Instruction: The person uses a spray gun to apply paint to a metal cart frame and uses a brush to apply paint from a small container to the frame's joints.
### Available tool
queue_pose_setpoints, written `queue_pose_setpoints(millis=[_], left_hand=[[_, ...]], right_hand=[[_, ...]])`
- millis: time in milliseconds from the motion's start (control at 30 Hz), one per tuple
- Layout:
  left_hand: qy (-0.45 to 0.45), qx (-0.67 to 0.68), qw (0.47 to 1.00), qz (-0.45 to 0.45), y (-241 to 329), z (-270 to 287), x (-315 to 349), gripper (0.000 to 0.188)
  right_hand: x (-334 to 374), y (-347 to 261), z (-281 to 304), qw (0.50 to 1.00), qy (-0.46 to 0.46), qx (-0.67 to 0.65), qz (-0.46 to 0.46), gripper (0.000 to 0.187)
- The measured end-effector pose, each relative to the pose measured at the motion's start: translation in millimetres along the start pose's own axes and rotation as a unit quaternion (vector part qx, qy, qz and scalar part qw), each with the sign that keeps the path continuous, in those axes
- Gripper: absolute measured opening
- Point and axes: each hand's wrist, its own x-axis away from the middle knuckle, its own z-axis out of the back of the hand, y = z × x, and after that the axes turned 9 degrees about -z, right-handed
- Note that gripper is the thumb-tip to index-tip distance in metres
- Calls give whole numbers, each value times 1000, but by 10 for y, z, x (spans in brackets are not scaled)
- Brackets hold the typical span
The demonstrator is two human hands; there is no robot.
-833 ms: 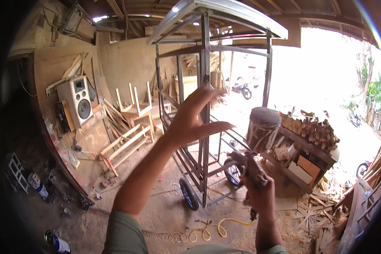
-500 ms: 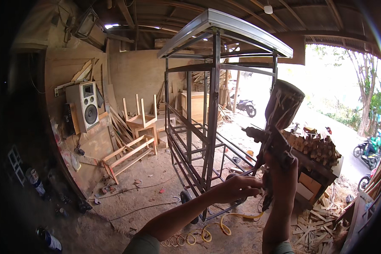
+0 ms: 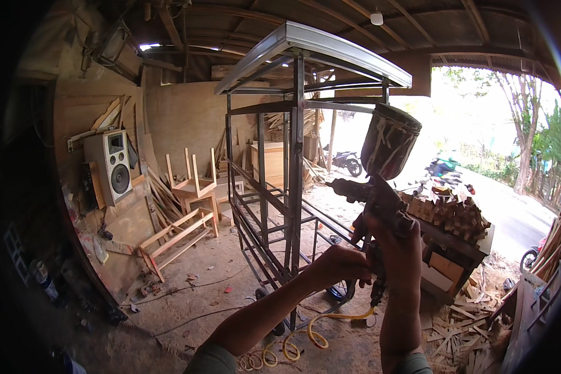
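Note:
My right hand is wrapped round the handle of a dark spray gun, its nozzle pointing left. On top of the gun sits a paint-streaked cup, nearly upright. My left hand is closed, its fingertips at the lower part of the gun's handle; the exact part they grip is hidden. From the bottom of the handle a coiled yellow air hose runs down to the floor. Beyond my hands stands a tall dark metal cart frame with a silver-edged roof and small wheels.
Stacked wood offcuts lie on a cabinet at the right, with scrap strips on the floor below. Wooden stool frames and a speaker are at the left. A thin cable crosses the dusty floor. A road lies outside.
My left hand's fingers have closed in against the gun's handle. The gun and cup have tilted more upright. The view has shifted slightly right. Outside, a motorbike and its green-clad rider have moved up the road.

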Motion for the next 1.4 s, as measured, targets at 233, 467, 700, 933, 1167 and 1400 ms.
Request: queue_pose_setpoints(millis=[233, 467, 700, 933, 1167, 1400], left_hand=[[28, 46, 997, 50, 15, -10, -35, 8], [21, 4, 998, 53, 45, -3, -49, 11], [1, -37, 997, 65, 78, 27, -67, 14], [38, -32, 998, 40, -39, 69, -50, 36], [92, -226, 957, 159, 61, 880, 836, 69], [91, -193, 848, 486, -699, 1445, 2547, 94]], right_hand=[[-27, -76, 30, 999, -18, 20, -19, 14], [-68, -55, 34, 999, -34, 6, -17, 16], [-120, -10, 71, 999, -31, 15, -8, 17], [-408, 126, 115, 988, -44, 114, 90, 20], [-1542, -414, 67, 952, -17, 124, 279, 22], [-2210, -1332, -119, 984, -18, 30, 177, 29]])
